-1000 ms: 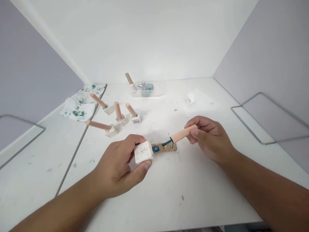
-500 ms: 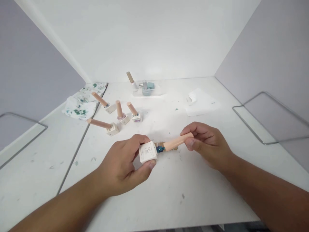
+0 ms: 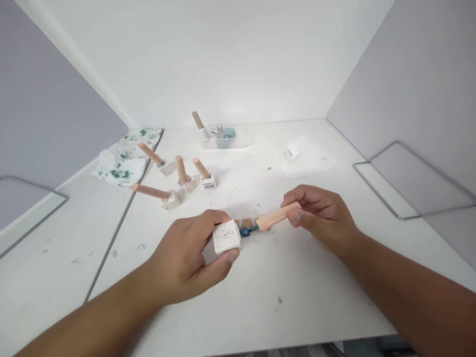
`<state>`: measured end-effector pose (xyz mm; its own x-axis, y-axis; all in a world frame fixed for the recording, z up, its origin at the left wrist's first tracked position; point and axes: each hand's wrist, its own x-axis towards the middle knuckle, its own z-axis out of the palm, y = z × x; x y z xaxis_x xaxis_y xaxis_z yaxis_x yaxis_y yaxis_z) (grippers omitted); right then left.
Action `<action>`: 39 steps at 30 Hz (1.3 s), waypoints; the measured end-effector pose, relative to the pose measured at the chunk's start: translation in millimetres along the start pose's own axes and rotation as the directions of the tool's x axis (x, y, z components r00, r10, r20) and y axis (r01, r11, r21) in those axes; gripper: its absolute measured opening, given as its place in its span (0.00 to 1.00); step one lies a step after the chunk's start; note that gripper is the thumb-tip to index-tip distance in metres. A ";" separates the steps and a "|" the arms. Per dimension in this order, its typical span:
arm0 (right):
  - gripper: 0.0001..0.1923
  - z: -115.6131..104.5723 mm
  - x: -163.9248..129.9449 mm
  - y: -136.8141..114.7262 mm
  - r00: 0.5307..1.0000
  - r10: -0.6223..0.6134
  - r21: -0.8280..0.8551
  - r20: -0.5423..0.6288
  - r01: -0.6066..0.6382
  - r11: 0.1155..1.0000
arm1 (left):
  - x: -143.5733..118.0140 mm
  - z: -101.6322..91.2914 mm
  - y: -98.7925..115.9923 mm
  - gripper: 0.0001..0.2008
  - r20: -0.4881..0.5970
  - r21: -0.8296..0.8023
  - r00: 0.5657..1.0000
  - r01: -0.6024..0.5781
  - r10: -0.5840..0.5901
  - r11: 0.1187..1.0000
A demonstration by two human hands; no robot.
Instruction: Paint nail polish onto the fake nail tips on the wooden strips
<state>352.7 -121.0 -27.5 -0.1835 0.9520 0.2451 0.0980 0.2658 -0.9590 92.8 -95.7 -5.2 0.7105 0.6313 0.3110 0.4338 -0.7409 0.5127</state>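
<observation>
While the head view looks down on the white table (image 3: 230, 307), the left hand (image 3: 186, 260) is closed around a small white square nail-polish bottle (image 3: 226, 237), thumb under its near edge and fingers curled over the top, holding it tipped on its side just above the table, near the middle. Bottle neck (image 3: 244, 231) shows teal and points to the right. Right hand (image 3: 322, 218) pinches the far end of the long peach cap (image 3: 277, 216) between thumb and fingertips; grip closed on it. Cap's near end sits just beside the bottle neck, with a short teal stretch visible between them; whether the brush is fully out I cannot tell. A small brown card (image 3: 247, 223) lies on the table directly behind the neck, partly hidden. Farther back left, four more bottles with peach caps (image 3: 177, 181) stand or lean in a loose group, well apart from the hands. A paint-smeared tissue (image 3: 121, 163) lies at the far left by the table seam. A clear tray (image 3: 223, 141) at the back wall holds further bottles. A white paper sheet (image 3: 308, 158) lies back right. Wire frames (image 3: 405, 183) rest against both side walls.
</observation>
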 end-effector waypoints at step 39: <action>0.05 -20.3 16.3 1.6 0.992 -0.118 -0.434 -0.052 0.084 0.897 | -6.4 -1.1 -7.3 0.13 -0.084 -0.033 0.996 0.014 -0.017 0.999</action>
<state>369.7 -101.9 -22.2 -0.1423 0.9207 0.3634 0.4973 0.3839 -0.7780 84.5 -94.1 -10.0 0.6538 0.6609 0.3686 0.4257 -0.7239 0.5429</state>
